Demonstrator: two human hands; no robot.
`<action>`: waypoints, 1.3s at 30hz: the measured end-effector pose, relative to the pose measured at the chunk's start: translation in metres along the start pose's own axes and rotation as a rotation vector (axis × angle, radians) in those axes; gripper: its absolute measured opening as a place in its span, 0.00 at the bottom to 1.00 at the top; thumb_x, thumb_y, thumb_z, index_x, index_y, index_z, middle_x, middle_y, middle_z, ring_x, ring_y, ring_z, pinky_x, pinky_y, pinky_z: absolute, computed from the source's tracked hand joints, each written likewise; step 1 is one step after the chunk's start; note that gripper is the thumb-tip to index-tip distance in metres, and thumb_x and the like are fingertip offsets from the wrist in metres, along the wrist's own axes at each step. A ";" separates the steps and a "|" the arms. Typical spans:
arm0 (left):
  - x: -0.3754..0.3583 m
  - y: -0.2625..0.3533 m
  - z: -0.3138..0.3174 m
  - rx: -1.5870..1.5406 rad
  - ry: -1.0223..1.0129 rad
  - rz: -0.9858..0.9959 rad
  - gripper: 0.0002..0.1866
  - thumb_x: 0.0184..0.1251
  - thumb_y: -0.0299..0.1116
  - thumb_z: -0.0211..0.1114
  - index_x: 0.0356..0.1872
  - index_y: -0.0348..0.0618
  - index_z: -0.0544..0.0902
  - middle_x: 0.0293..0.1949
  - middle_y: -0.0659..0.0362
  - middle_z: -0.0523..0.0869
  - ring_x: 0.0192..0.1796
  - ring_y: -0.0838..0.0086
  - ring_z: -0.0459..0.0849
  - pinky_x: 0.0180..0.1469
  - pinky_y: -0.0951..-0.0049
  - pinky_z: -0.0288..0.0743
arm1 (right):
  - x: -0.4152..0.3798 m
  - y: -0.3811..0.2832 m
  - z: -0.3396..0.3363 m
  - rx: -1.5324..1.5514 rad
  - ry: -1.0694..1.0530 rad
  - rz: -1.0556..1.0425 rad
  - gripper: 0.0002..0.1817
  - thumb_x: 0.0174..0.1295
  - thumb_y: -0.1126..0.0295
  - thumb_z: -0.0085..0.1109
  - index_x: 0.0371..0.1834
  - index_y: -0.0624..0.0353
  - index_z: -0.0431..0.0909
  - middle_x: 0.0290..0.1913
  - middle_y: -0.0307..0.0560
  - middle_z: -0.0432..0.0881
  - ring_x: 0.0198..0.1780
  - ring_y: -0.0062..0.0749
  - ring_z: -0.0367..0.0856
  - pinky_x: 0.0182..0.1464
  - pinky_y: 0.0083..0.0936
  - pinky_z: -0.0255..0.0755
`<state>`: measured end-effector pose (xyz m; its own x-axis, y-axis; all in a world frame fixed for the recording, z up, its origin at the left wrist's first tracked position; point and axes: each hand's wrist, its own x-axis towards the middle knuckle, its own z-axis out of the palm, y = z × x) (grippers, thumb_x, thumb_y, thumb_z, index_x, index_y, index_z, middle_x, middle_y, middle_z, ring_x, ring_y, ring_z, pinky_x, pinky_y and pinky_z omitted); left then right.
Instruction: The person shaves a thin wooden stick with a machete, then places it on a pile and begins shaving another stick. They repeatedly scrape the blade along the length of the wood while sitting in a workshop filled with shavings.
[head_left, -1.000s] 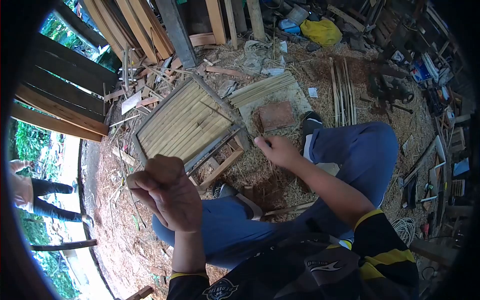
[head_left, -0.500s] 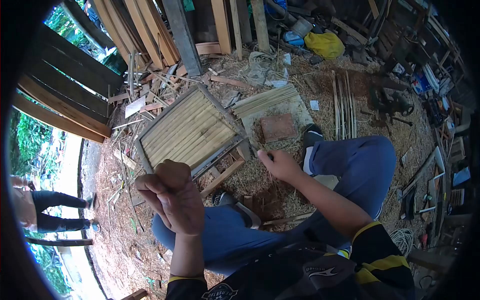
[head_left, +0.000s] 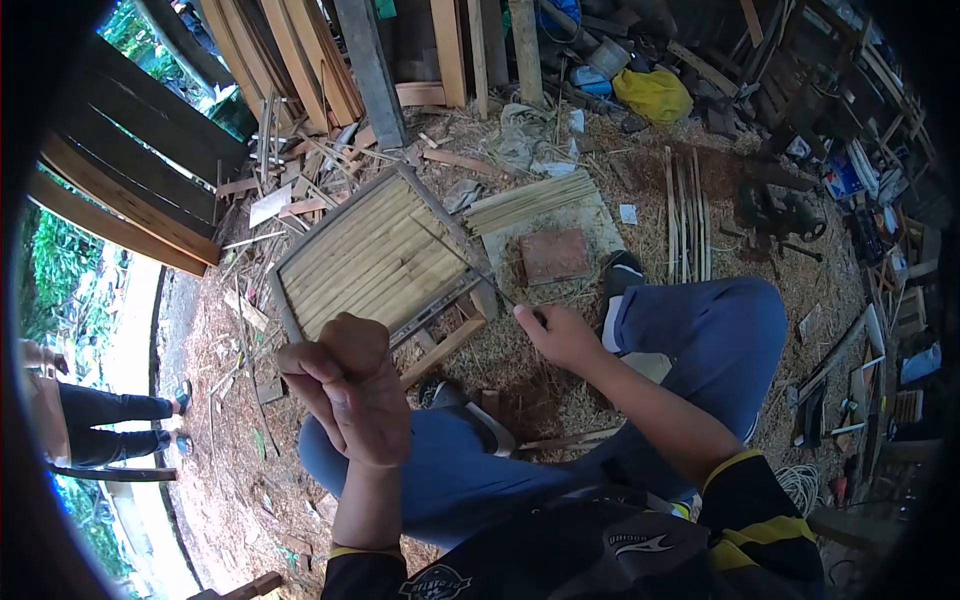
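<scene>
A slatted panel (head_left: 350, 262) of pale bamboo-like strips in a dark wooden frame lies tilted on low wooden supports before my legs. My right hand (head_left: 562, 336) is closed round the dark handle of a long thin rod-like tool (head_left: 452, 248), which reaches up and left across the panel's right corner in this view. Over the panel's near left corner, my left hand (head_left: 350, 395) is raised in a fist with curled fingers; I cannot tell what is inside it. Beyond my right hand, a reddish block (head_left: 556, 256) rests on a pale board (head_left: 605, 228).
A bundle of thin strips (head_left: 530, 203) lies across the board, and longer sticks (head_left: 686, 225) are on the shavings-covered ground at right. Planks (head_left: 300, 65) lean at the back near a yellow bag (head_left: 652, 95). A person (head_left: 110, 415) stands at the left.
The thin tool now shows as a dark line over the panel, where before little of it was visible. Both hands keep nearly the same place and stay closed. The view has shifted slightly.
</scene>
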<state>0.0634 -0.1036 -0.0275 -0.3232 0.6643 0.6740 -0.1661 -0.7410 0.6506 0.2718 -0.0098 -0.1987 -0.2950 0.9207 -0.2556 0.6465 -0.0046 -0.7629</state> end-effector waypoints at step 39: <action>0.003 0.008 -0.031 -0.098 -0.185 0.002 0.31 0.84 0.52 0.44 0.15 0.50 0.63 0.11 0.61 0.67 0.14 0.69 0.66 0.20 0.67 0.61 | -0.041 -0.082 -0.038 -0.060 -0.087 -0.442 0.30 0.74 0.41 0.53 0.32 0.59 0.85 0.16 0.51 0.76 0.21 0.50 0.81 0.28 0.43 0.71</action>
<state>0.0320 -0.1112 -0.0312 -0.1481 0.6629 0.7339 -0.2589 -0.7422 0.6181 0.2576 -0.0329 -0.1035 -0.6079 0.7932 0.0359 0.4840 0.4060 -0.7752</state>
